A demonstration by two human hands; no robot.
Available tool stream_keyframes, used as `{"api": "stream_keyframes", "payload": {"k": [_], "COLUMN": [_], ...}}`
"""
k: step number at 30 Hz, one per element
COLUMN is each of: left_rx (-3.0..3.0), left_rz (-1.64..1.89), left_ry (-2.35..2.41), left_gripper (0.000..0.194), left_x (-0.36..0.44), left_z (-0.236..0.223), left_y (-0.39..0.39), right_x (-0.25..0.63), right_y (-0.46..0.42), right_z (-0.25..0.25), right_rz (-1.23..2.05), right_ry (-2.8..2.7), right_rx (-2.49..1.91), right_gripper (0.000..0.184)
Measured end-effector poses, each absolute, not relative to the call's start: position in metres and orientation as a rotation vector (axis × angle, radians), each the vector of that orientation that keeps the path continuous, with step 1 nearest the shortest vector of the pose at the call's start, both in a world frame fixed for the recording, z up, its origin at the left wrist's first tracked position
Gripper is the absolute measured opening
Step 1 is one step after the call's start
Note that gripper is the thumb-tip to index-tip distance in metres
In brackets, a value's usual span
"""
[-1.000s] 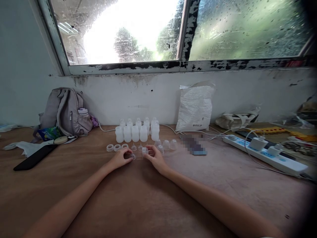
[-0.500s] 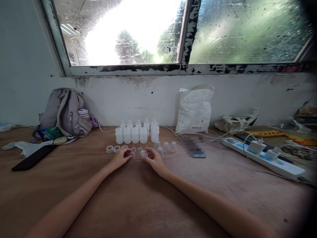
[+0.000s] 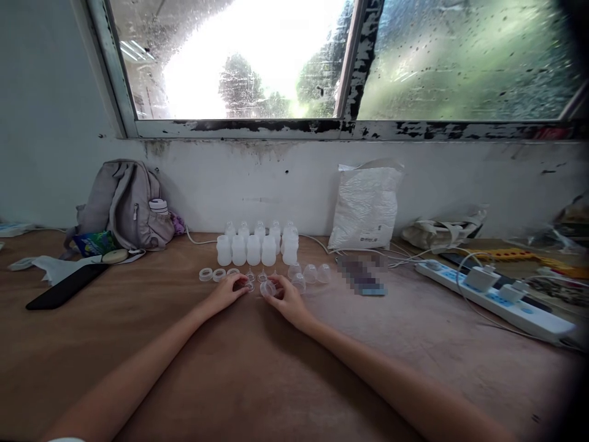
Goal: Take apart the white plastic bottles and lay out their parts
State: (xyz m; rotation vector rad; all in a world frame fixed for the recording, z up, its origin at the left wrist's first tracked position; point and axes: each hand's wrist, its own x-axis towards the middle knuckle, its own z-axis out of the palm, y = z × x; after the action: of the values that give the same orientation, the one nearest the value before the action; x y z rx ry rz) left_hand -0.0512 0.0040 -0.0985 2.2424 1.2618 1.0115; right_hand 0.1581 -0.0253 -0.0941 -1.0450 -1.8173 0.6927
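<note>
My left hand has thumb and fingers curled around a small clear bottle teat at the table surface. In my right hand is a clear dome cap, tilted so that its round opening shows. Other clear teats stand just behind, partly hidden by the fingers. Left of them lie several whitish collar rings in a row. To the right of my right hand are several more clear dome caps. Behind all this, white translucent baby bottles stand upright in rows.
A grey backpack and a black flat case are at the left. A white plastic bag leans on the wall. Farther right are a pixelated phone-like object and a white power strip with cables.
The dome cap in my right hand has tipped, so its opening now shows. My left hand stays around the teat. The whole view has shifted slightly.
</note>
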Motion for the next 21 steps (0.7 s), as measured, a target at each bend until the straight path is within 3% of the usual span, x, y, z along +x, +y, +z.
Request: {"api": "stream_keyframes", "payload": {"k": [8,11,15,21], "left_rx": [2.283,2.349,2.548,2.531], "left_rz": [1.091,1.203,0.922,0.798], "left_ry": [1.284,1.244,0.925,0.963], "left_gripper": [0.029,0.021,0.021,0.015], "left_x": [-0.047,-0.043,-0.034,-0.044], "left_z": [-0.088,-0.079,-0.069,-0.065], "left_y": [-0.006,-0.021,-0.041,-0.054], "right_x": [0.157,0.156,0.157,0.158], "right_y": [-0.026,-0.028,-0.028,-0.028], "right_z": [-0.095,-0.094,-0.094,-0.094], "right_rz": [0.651,0.712,0.817,0.861], "right_ry": [-1.924,-1.980,-1.992,-1.897], "right_rx": [-0.969,-0.890,-0.792,-0.875], "right_gripper": [0.041,0.047,0.053,0.048]}}
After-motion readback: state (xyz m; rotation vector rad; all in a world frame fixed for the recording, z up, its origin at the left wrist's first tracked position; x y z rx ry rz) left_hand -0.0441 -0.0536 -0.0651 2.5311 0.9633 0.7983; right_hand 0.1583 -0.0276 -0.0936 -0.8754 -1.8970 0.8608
